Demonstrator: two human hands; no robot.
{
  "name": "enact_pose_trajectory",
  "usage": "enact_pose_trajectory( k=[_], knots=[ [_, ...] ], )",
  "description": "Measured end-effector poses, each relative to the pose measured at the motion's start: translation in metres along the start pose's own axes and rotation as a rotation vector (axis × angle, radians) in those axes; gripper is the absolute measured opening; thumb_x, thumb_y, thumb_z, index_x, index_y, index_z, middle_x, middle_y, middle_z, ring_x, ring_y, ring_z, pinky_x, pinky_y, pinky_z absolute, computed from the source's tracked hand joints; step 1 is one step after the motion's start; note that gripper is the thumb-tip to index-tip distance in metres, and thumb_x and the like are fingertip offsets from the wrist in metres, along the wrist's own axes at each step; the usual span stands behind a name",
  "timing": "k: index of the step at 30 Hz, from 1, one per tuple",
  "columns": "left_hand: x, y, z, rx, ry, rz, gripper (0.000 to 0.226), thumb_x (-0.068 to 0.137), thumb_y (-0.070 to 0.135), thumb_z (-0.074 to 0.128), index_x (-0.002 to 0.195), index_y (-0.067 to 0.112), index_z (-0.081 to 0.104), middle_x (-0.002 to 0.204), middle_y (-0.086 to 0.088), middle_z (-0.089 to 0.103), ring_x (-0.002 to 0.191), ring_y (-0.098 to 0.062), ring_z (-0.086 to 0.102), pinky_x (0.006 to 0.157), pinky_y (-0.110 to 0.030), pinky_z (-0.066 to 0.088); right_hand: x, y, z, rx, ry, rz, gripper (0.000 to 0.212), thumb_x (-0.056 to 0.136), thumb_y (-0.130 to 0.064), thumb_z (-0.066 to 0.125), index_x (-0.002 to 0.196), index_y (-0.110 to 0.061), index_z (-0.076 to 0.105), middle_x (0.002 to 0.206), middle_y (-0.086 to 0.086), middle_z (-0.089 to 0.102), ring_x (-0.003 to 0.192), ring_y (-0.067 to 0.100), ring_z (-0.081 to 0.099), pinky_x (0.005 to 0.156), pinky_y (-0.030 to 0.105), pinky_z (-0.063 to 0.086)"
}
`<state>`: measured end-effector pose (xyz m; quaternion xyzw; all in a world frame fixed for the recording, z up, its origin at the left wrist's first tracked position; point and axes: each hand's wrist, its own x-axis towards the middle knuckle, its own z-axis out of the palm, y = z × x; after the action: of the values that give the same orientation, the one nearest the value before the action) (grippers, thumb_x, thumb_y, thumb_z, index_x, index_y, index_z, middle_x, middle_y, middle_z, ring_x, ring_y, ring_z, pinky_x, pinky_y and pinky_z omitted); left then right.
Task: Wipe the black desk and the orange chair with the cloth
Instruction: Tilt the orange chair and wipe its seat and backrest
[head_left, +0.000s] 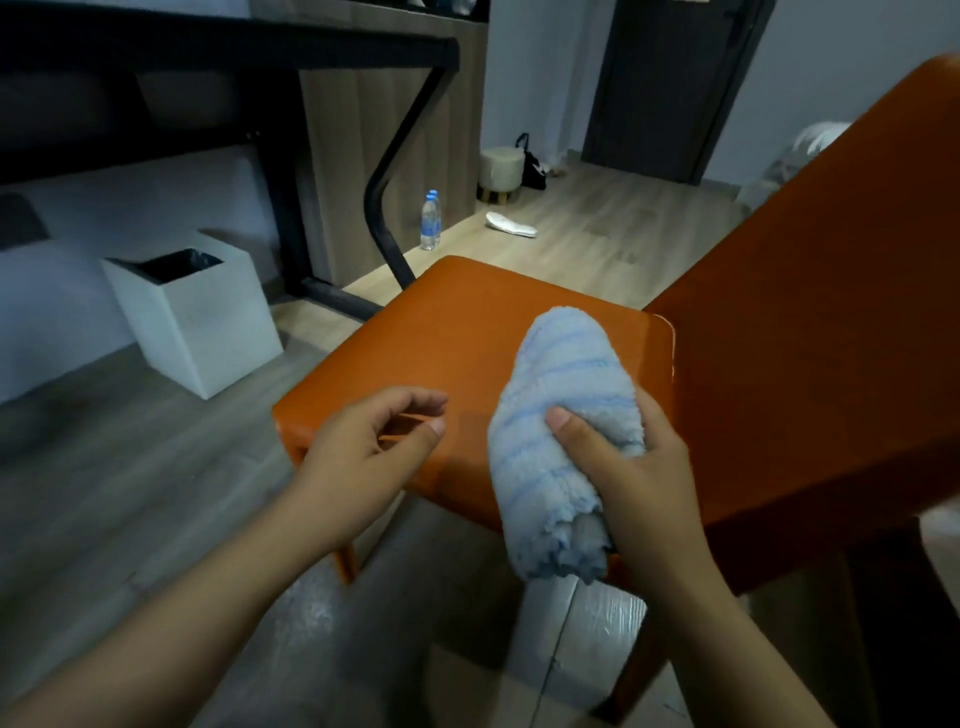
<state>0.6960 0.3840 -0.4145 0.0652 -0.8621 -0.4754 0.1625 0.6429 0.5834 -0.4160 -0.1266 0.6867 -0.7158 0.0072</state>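
Note:
The orange chair (415, 332) stands in front of me, its seat in the middle of the view and its backrest rising at the right. My right hand (628, 467) grips a bunched light-blue striped cloth (561, 415) over the right part of the seat. My left hand (374, 441) hovers over the seat's front left corner with loosely curled fingers and holds nothing. The black desk (218, 47) runs across the upper left, with its black frame leg slanting down to the floor.
A white square bin (208, 322) with a dark liner stands on the floor under the desk. A water bottle (430, 221) stands by the desk leg. Farther back are a small round stool (500, 171), a white slipper (511, 224) and a dark door (670, 88).

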Motion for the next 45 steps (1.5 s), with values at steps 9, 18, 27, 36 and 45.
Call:
enact_pose_trajectory(
  k=[9, 18, 27, 36, 45],
  knots=[
    [-0.071, 0.096, 0.025, 0.082, 0.089, -0.051, 0.026, 0.094, 0.025, 0.056, 0.119, 0.029, 0.061, 0.112, 0.019, 0.062, 0.101, 0.004, 0.058, 0.079, -0.012, 0.046, -0.060, -0.062, -0.079, 0.036, -0.108, -0.014, 0.051, 0.066, -0.045, 0.077, 0.114, -0.044, 0.059, 0.106, -0.024, 0.069, 0.093, -0.001, 0.069, 0.063, 0.020, 0.058],
    [-0.115, 0.169, 0.061, 0.148, 0.162, 0.042, 0.024, 0.094, 0.027, 0.056, 0.117, 0.030, 0.061, 0.107, 0.021, 0.062, 0.098, 0.004, 0.057, 0.075, -0.011, 0.043, -0.101, -0.101, -0.160, 0.013, -0.117, -0.129, 0.067, 0.060, -0.058, 0.076, 0.123, -0.048, 0.054, 0.119, -0.018, 0.065, 0.105, 0.005, 0.066, 0.080, 0.037, 0.061],
    [-0.095, 0.213, 0.113, 0.157, 0.123, 0.139, 0.018, 0.093, 0.033, 0.054, 0.109, 0.041, 0.058, 0.102, 0.024, 0.062, 0.095, 0.006, 0.058, 0.078, -0.016, 0.047, -0.095, -0.125, -0.237, 0.045, -0.049, -0.239, 0.057, 0.067, -0.046, 0.077, 0.120, -0.038, 0.057, 0.110, -0.017, 0.070, 0.095, 0.004, 0.070, 0.065, 0.022, 0.058],
    [-0.050, 0.206, 0.141, 0.047, -0.020, 0.118, 0.032, 0.096, 0.035, 0.052, 0.127, 0.032, 0.058, 0.120, 0.020, 0.060, 0.110, 0.003, 0.055, 0.091, -0.019, 0.046, -0.064, -0.142, -0.256, -0.408, 0.223, -0.629, 0.070, 0.084, -0.050, 0.068, 0.143, -0.025, 0.041, 0.143, -0.006, 0.047, 0.128, 0.008, 0.048, 0.100, 0.029, 0.050],
    [-0.045, 0.157, 0.166, -0.267, -0.167, -0.095, 0.032, 0.099, 0.050, 0.033, 0.116, 0.040, 0.058, 0.126, 0.019, 0.056, 0.124, -0.007, 0.048, 0.098, -0.022, 0.039, -0.032, -0.103, -0.230, -0.841, 0.362, -0.870, 0.067, 0.091, -0.045, 0.061, 0.148, -0.020, 0.034, 0.154, 0.009, 0.033, 0.136, 0.026, 0.040, 0.104, 0.037, 0.043]
  ],
)
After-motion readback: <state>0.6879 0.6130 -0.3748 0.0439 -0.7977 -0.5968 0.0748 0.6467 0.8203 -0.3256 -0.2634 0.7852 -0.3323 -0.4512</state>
